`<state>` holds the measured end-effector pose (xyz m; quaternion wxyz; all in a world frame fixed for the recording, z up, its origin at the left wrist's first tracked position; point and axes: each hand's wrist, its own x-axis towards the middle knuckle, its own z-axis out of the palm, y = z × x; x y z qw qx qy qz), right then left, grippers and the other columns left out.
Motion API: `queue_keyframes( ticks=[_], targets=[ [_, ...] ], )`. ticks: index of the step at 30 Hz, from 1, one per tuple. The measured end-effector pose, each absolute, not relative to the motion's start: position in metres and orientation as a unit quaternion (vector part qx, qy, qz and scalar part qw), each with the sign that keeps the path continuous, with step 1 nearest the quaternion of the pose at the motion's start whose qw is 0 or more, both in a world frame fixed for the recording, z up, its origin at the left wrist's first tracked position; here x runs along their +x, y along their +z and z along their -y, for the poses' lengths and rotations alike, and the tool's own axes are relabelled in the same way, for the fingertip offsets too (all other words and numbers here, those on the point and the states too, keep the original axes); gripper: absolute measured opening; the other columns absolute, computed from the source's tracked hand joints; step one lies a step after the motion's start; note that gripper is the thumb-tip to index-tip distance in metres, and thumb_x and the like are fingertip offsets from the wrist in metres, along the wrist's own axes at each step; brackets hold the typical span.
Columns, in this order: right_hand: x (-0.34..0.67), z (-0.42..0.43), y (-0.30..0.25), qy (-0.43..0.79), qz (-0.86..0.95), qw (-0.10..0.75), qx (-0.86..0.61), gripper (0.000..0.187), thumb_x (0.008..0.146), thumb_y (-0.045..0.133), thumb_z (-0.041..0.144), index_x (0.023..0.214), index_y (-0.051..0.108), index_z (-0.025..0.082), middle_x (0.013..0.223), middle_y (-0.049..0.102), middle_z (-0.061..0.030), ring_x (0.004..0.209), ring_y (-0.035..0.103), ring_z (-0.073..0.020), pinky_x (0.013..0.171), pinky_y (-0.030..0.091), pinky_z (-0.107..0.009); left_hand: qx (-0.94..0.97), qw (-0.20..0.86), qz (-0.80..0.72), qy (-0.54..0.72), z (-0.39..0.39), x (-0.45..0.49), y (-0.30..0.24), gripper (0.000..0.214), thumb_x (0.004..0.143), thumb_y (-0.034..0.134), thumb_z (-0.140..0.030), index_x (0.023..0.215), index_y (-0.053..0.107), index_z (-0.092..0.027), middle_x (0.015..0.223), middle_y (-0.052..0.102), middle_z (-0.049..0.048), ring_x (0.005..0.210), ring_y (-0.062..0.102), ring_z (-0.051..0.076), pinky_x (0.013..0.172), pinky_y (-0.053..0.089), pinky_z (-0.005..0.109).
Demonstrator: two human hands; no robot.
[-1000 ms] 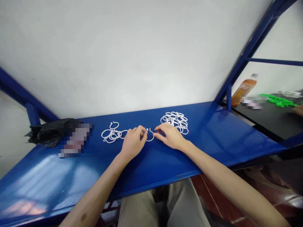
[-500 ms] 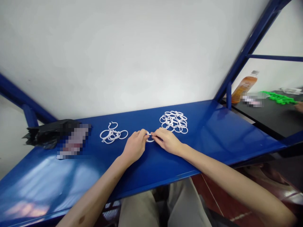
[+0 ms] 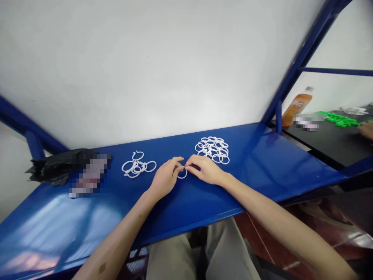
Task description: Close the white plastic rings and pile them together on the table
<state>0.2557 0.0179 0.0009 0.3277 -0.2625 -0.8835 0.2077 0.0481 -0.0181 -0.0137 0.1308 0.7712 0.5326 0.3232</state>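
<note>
A small white plastic ring (image 3: 182,173) is pinched between both my hands just above the blue table (image 3: 262,167). My left hand (image 3: 164,179) grips its left side with thumb and fingers closed. My right hand (image 3: 204,169) pinches its top right. The ring now looks closed into a full circle. A pile of several loose white rings (image 3: 213,149) lies just behind my right hand. A smaller cluster of white rings (image 3: 137,166) lies to the left of my left hand.
A black plastic bag (image 3: 55,167) with a blurred packet sits at the table's left. Blue frame posts rise at both ends. On a dark table to the right stand an orange drink bottle (image 3: 296,106) and green pieces (image 3: 339,119), with another person's hand (image 3: 366,129).
The ring was an open hook a second ago; my fingertips have come together and it now forms a closed circle. My hands stayed in about the same place.
</note>
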Motion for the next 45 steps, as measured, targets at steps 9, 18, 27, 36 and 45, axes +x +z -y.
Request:
queue_keyframes(
  ticks=[9, 18, 27, 36, 45],
  targets=[
    [0.273, -0.039, 0.003, 0.129, 0.850, 0.386, -0.335, 0.013, 0.098, 0.056, 0.028, 0.100, 0.066, 0.021, 0.096, 0.069, -0.0060, 0.084, 0.065, -0.0180, 0.078, 0.052, -0.032, 0.763, 0.016, -0.563, 0.318, 0.012, 0.033, -0.004, 0.031, 0.095, 0.044, -0.023, 0.123, 0.059, -0.021, 0.111, 0.071, 0.0086, 0.106, 0.061, 0.026, 0.095, 0.050, 0.044],
    [0.338, -0.078, 0.009, -0.017, 0.706, 0.436, -0.558, 0.015, 0.089, 0.053, 0.021, 0.096, 0.066, 0.016, 0.093, 0.069, -0.0112, 0.081, 0.063, -0.0235, 0.080, 0.051, -0.038, 0.724, -0.146, -0.663, 0.124, 0.010, -0.003, -0.009, 0.033, 0.087, 0.046, -0.024, 0.112, 0.068, -0.016, 0.103, 0.067, 0.0194, 0.108, 0.054, 0.041, 0.089, 0.042, 0.056],
    [0.335, -0.074, 0.006, -0.020, 0.734, 0.350, -0.582, 0.009, 0.083, 0.060, 0.022, 0.089, 0.065, 0.018, 0.081, 0.069, -0.0056, 0.082, 0.060, -0.0238, 0.077, 0.046, -0.035, 0.776, -0.069, -0.608, 0.154, 0.009, 0.011, -0.008, 0.029, 0.093, 0.044, -0.021, 0.111, 0.066, -0.024, 0.102, 0.072, 0.0097, 0.102, 0.057, 0.031, 0.087, 0.038, 0.047],
    [0.330, -0.069, 0.013, -0.033, 0.707, 0.353, -0.612, 0.020, 0.092, 0.052, 0.032, 0.083, 0.065, 0.019, 0.082, 0.070, -0.0066, 0.083, 0.058, -0.0245, 0.072, 0.040, -0.034, 0.759, -0.061, -0.636, 0.126, 0.012, 0.015, -0.003, 0.024, 0.093, 0.054, -0.032, 0.112, 0.064, -0.022, 0.107, 0.071, 0.0100, 0.108, 0.056, 0.032, 0.087, 0.037, 0.045],
    [0.327, -0.069, 0.010, -0.032, 0.717, 0.368, -0.590, 0.021, 0.094, 0.051, 0.031, 0.080, 0.062, 0.020, 0.081, 0.069, -0.0067, 0.082, 0.056, -0.0245, 0.071, 0.041, -0.033, 0.746, -0.006, -0.616, 0.255, 0.010, 0.020, 0.002, 0.022, 0.092, 0.048, -0.021, 0.111, 0.059, -0.020, 0.096, 0.071, 0.0066, 0.099, 0.059, 0.027, 0.088, 0.038, 0.044]
  ],
)
